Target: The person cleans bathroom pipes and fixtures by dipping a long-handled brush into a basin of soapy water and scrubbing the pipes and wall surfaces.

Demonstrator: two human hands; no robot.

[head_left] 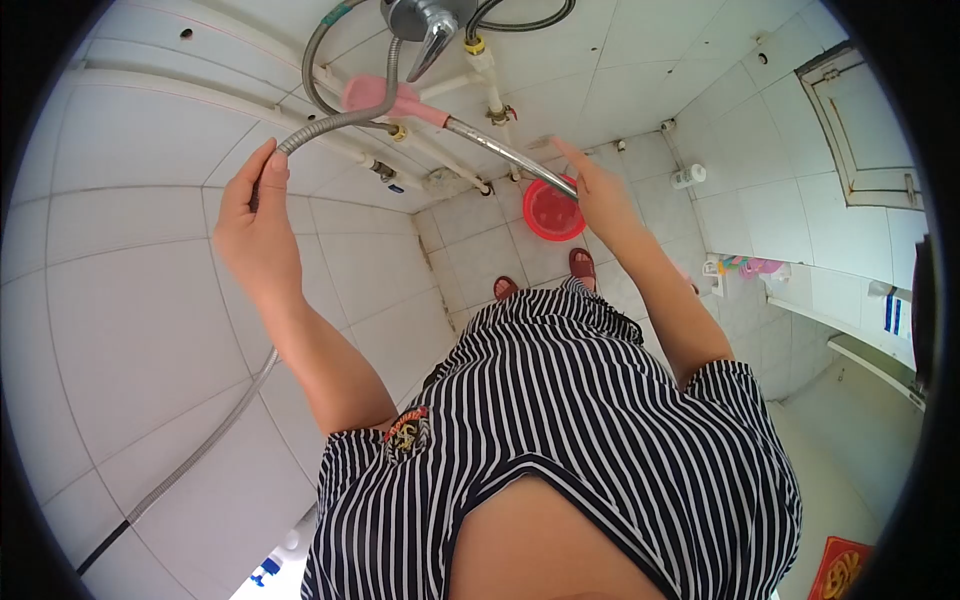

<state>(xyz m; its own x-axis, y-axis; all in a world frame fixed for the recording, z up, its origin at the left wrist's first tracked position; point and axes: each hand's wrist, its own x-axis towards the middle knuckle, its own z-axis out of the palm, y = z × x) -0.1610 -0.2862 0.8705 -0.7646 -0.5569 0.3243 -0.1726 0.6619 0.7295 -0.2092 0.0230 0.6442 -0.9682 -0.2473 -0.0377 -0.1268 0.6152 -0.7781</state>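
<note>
My left hand [262,220] is closed around a grey ribbed shower hose [330,124], pinching it between thumb and fingers. The hose loops up to the chrome mixer tap [432,25], and another length hangs down the wall at the left. My right hand [602,198] grips the metal handle of a long tool with a pink head [405,100], its index finger stretched out. The pink head is up near the pipes, partly behind the hose; whether it is a brush or a sponge I cannot tell. A red basin [553,222] sits on the floor below my right hand.
White pipes [480,70] with valves run along the tiled wall in front. On the right are a framed hatch [865,130], a white container [688,177] and a shelf [840,325] with colourful items nearby. My sandalled feet [582,262] stand close to the basin.
</note>
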